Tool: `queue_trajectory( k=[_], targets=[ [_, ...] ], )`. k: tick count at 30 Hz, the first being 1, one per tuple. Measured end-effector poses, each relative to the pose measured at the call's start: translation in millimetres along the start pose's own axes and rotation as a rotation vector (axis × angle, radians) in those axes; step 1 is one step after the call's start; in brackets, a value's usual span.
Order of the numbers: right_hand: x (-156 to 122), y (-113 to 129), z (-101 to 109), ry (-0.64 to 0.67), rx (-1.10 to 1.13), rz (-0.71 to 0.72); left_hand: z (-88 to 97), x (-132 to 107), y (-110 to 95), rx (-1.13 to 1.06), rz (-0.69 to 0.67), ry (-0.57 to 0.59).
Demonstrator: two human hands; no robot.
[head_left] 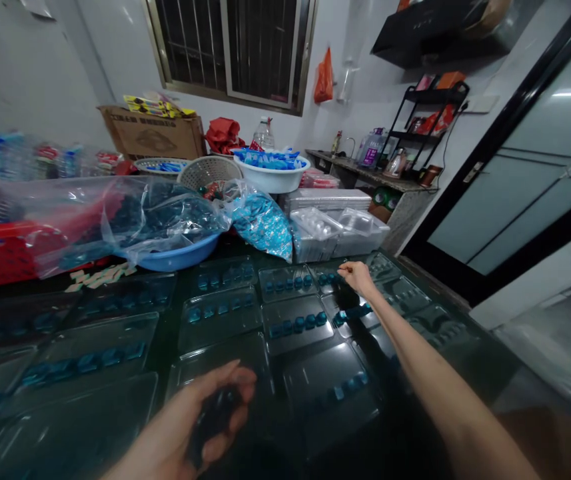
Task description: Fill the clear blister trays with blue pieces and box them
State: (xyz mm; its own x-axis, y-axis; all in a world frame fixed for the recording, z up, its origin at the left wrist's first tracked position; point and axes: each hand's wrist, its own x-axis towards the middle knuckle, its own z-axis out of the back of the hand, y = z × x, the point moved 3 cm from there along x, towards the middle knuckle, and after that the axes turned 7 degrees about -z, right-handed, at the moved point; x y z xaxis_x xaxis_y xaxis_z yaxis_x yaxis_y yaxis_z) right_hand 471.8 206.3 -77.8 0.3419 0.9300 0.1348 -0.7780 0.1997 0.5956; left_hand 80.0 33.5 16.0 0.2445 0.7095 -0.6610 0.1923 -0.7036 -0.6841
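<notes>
Lying between the hands (182,417) (358,276), blue pieces (310,322) line a clear tray (285,311).

Dark tabletop (168,340), glossy.
Clear trays (310,363) in rows; beyond: red basket (0,257), blue basin (185,257), pale pieces (100,277), stacked clear packs (335,250).

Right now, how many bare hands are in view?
2. The left hand is low in the picture, curled around a dark object; the right hand is farther forward, above the clear trays. No other hand shows.
</notes>
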Motion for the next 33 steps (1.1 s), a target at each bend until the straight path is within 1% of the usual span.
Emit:
queue_trajectory(
  k=[6, 11, 15, 19, 23, 27, 33],
  targets=[
    [7, -3, -1, 0.019, -0.145, 0.057, 0.2, 0, 0, 0.007, 0.014, 0.031],
    [10, -1, -1, 0.003, -0.216, 0.103, 3.5, 1, 2, 0.001, 0.017, 0.009],
    [10, -1, -1, 0.009, -0.248, 0.136, 4.6, 4, 3, -0.015, -0.015, 0.053],
    [5, 1, 0, 0.007, -0.276, 0.183, 6.2, 8, 7, -0.014, -0.023, 0.066],
    [0, 4, -1, -0.01, -0.303, 0.212, 6.2, 13, 12, -0.02, -0.037, 0.122],
    [0, 6, 0, -0.019, -0.316, 0.215, 7.4, 14, 16, 0.007, -0.036, 0.132],
    [-5, 12, 6, -0.025, -0.332, 0.214, 3.9, 11, 15, 0.018, -0.041, 0.148]
  ],
)
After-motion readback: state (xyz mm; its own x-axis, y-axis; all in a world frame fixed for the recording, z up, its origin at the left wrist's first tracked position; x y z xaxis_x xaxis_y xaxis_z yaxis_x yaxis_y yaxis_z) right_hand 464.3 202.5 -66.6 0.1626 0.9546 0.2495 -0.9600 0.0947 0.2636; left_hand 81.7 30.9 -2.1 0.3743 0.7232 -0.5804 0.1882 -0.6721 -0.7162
